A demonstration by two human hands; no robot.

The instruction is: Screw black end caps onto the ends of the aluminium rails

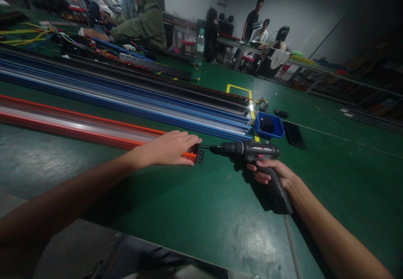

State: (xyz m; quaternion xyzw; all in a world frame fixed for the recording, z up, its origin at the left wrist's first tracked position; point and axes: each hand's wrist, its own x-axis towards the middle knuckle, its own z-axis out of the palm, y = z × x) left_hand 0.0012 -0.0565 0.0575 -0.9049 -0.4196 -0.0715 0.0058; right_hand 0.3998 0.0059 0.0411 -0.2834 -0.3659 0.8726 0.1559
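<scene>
A long orange rail [72, 129] lies across the green table [195, 212]. My left hand [170, 148] rests flat on its near end, fingers stretched out and pressing it down. My right hand [273, 173] is wrapped round the grip of a black cordless drill [252, 152]. The drill's bit points left at a small black end cap [200, 156] on the tip of the rail.
Several blue and black rails [132, 98] lie parallel behind the orange one. A blue bin [269, 125] and a black flat device [294, 135] sit beyond the drill. A person in a green jacket [141, 21] sits at far left; other people work at back tables.
</scene>
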